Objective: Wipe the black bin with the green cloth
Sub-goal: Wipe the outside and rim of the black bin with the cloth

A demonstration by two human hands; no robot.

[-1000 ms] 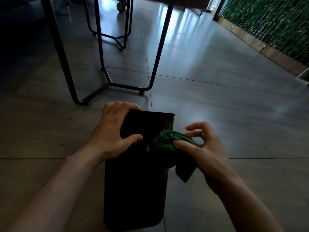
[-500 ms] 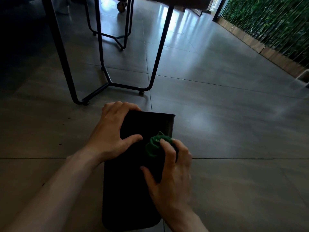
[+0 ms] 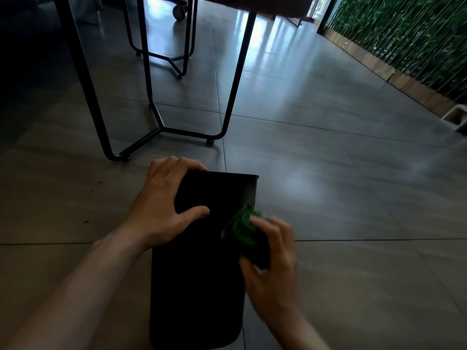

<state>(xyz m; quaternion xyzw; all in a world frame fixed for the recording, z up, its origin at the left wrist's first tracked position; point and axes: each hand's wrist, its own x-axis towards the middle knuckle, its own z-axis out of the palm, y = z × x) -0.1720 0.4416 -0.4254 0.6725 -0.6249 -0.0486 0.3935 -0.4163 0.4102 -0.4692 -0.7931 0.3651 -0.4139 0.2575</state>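
The black bin [image 3: 199, 279] lies on its side on the tiled floor, its open mouth pointing away from me. My left hand [image 3: 161, 205] grips the bin's far left corner, fingers curled over the rim and thumb laid across the top face. My right hand [image 3: 271, 258] holds the bunched green cloth [image 3: 241, 229] against the bin's upper right edge. The right hand is blurred by motion.
A black metal table frame [image 3: 161, 127] stands just beyond the bin, with a second frame and a caster wheel [image 3: 179, 12] further back. A green plant wall [image 3: 409, 39] with a wooden base runs along the right. A pale block [image 3: 456, 114] sits by it.
My right hand went from beside the bin onto its top face with the cloth, then slid right to the bin's right edge. The left hand kept its grip.
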